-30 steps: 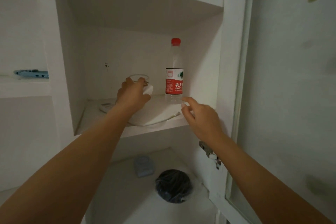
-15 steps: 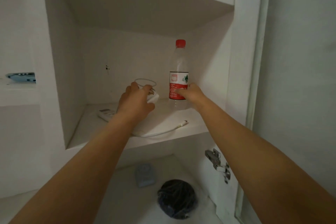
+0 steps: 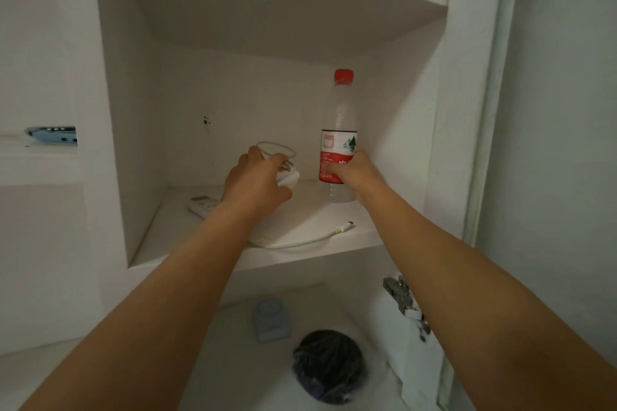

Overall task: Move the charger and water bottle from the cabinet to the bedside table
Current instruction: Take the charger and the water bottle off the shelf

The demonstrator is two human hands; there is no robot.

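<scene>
A clear water bottle (image 3: 339,110) with a red cap and red-white label stands upright at the right of the white cabinet shelf (image 3: 310,253). My right hand (image 3: 355,170) is wrapped around its lower label. To its left, my left hand (image 3: 255,182) is closed over the white charger (image 3: 289,178), whose brick peeks out past my fingers. The charger's white cable (image 3: 300,242) loops above my hand and trails along the shelf front, ending in a plug near the edge.
A white remote-like device (image 3: 202,203) lies on the shelf behind my left wrist. On the lower shelf sit a pale blue gadget (image 3: 270,320) and a dark bundle (image 3: 329,365). A metal door hinge (image 3: 405,305) sticks out at the right. A blue object (image 3: 53,135) rests in the left compartment.
My right hand has moved from the shelf edge up to the bottle and closed around it. My left hand has stayed on the charger.
</scene>
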